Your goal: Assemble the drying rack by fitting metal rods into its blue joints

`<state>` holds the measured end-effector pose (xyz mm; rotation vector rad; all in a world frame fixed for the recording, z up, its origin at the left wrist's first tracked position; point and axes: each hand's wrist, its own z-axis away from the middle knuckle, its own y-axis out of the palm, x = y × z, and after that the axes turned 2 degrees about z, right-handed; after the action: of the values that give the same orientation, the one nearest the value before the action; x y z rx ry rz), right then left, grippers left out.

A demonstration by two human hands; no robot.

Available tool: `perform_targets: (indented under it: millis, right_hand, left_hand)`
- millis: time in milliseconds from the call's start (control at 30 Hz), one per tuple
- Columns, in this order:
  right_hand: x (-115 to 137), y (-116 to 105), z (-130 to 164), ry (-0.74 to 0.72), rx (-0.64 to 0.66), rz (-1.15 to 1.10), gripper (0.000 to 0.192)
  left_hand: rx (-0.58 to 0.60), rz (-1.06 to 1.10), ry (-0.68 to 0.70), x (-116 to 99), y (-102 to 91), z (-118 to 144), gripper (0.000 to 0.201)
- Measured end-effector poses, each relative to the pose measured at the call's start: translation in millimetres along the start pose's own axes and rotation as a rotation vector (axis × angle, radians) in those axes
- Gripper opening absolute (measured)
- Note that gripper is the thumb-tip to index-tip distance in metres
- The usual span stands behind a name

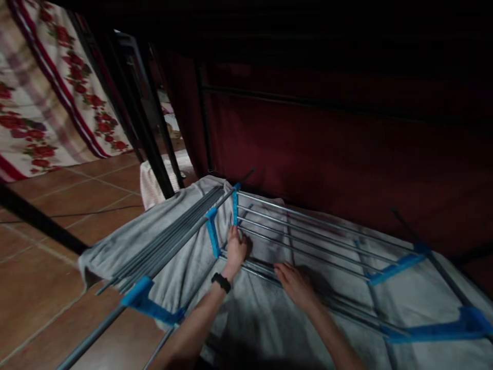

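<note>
A partly assembled rack of grey metal tubes and blue plastic brackets lies on a grey blanket (254, 318). My left hand (235, 249), with a dark watch on its wrist, has its fingers closed at the lower end of an upright blue bracket (235, 205). Thin metal rods (308, 231) run from that bracket to another blue bracket (398, 268) on the right. My right hand (295, 285) is curled over a lower metal rod (260, 271); its fingertips are partly hidden. Left of my left hand, a second blue bracket (212, 234) sits on a long thick tube (181, 242).
A bundle of loose grey rods (165, 241) lies on the blanket at left. More blue brackets (148, 303) join the tubes in front. Dark metal posts (150, 149) and a dark red cloth (327, 149) stand behind. A flowered cloth (77, 82) hangs above the tiled floor (42, 288).
</note>
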<state>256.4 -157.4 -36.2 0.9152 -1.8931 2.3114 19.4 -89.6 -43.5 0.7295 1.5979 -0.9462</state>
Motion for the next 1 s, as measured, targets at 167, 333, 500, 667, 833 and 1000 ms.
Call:
perform_targets:
  millis: [167, 333, 500, 667, 833, 1000]
  right_hand:
    - [13, 17, 7, 0.022, 0.053, 0.164, 0.046]
    - [20, 16, -5, -0.027, 0.056, 0.230, 0.048]
    - [19, 18, -7, -0.042, 0.006, 0.241, 0.045]
    - [19, 25, -3, -0.048, -0.037, 0.280, 0.041]
    - [19, 29, -1, -0.083, -0.070, 0.300, 0.040]
    - [20, 33, 7, -0.160, -0.244, 0.359, 0.042]
  left_hand:
    - [0.126, -0.060, 0.168, 19, -16.1, 64, 0.049]
    - [0.065, -0.053, 0.176, 25, -33.1, 85, 0.041]
    - [-0.083, 0.042, -0.030, 45, -38.1, 83, 0.023]
    - [-0.334, 0.234, -0.157, 77, -45.1, 74, 0.019]
    - [-0.540, 0.187, -0.103, 86, -58.6, 57, 0.031]
    - [-0.363, 0.056, -0.049, 88, -67.1, 40, 0.044]
